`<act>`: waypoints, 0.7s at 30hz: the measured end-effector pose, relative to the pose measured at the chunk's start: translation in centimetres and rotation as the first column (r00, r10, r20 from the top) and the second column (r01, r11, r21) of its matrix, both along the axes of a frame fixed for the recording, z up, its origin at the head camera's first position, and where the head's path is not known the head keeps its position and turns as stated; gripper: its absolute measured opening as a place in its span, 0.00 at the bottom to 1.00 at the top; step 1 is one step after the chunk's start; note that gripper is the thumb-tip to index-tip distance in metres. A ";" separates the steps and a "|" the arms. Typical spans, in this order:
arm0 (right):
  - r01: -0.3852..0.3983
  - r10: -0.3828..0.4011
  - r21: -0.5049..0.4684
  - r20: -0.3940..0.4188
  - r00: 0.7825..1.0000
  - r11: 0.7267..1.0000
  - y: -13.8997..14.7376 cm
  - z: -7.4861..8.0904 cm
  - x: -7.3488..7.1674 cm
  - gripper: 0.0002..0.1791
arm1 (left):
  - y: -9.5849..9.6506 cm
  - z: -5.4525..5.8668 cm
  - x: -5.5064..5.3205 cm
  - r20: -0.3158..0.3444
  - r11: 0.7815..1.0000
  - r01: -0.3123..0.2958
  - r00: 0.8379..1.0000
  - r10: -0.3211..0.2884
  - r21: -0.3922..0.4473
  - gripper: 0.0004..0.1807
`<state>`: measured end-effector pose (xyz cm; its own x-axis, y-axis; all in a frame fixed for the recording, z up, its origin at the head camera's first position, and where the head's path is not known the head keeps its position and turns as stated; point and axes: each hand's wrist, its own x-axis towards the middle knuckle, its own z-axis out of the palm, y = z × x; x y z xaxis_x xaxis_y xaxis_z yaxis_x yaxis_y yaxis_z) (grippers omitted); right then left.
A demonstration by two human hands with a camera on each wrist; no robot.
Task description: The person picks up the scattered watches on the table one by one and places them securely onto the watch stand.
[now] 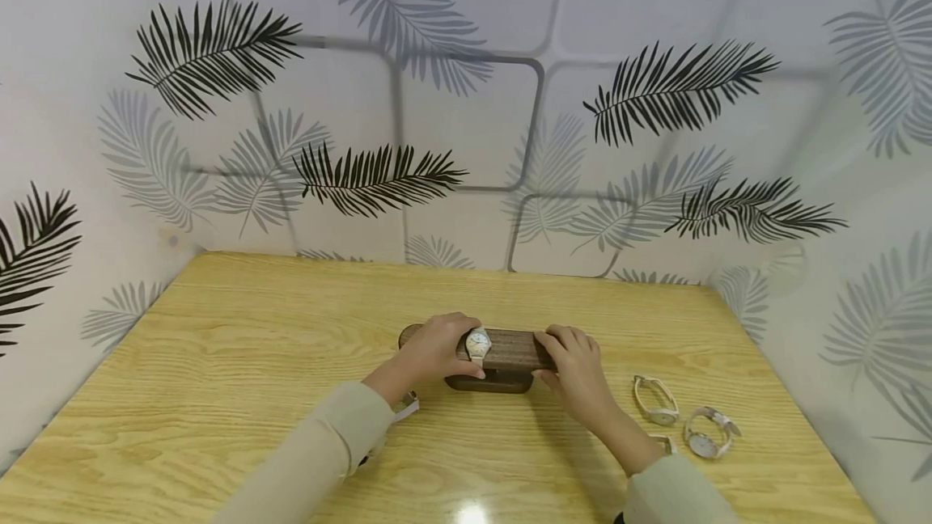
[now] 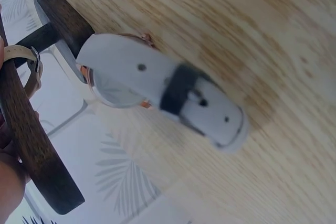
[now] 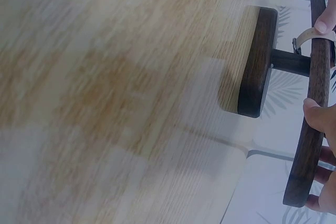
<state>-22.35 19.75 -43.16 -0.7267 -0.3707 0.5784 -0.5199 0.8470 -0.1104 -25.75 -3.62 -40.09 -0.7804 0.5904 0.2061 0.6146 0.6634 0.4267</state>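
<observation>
A dark wooden watch stand [image 1: 515, 348] has a long crossbar on a short post above a rounded base [image 3: 258, 64]. Around the crossbar sits a wristwatch [image 1: 478, 343] with a pale dial and cream strap. My left hand [image 1: 434, 348] grips the watch and bar from the left, its thumb at the strap's near side. On the bar's right part, my right hand [image 1: 577, 369] holds on, thumb in front and fingers behind. In the left wrist view, a white-strapped watch [image 2: 131, 66] with a dark strap loop looms close to the camera, in front of the stand.
To the right of my right forearm lie several watches, among them one with a slim pale strap [image 1: 658, 403] and one with a round dial [image 1: 706, 437]. The yellow wooden table [image 1: 269, 330] meets a leaf-patterned backdrop [image 1: 466, 128] at its back and sides.
</observation>
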 end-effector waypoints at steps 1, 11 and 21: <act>0.001 -0.001 0.001 0.001 1.000 1.000 0.0 0.0 0.0 0.29 | 0.1 0.0 0.0 -0.003 1.000 0.000 1.000 0.000 0.003 0.35; 0.005 -0.005 -0.005 0.016 1.000 1.000 -0.1 0.1 0.0 0.29 | 0.3 -0.1 -0.2 -0.005 1.000 -0.010 1.000 0.010 0.017 0.34; 0.002 -0.002 -0.012 0.029 1.000 1.000 0.0 0.2 0.1 0.29 | -0.5 -0.1 0.2 -0.073 0.996 -0.045 0.997 0.039 -0.079 0.39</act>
<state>-22.21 19.77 -42.91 -0.7443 -0.3621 0.5612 -0.5144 0.8467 -0.1359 -25.58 -4.07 -40.18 -0.7897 0.5745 0.2153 0.6126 0.7196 0.3268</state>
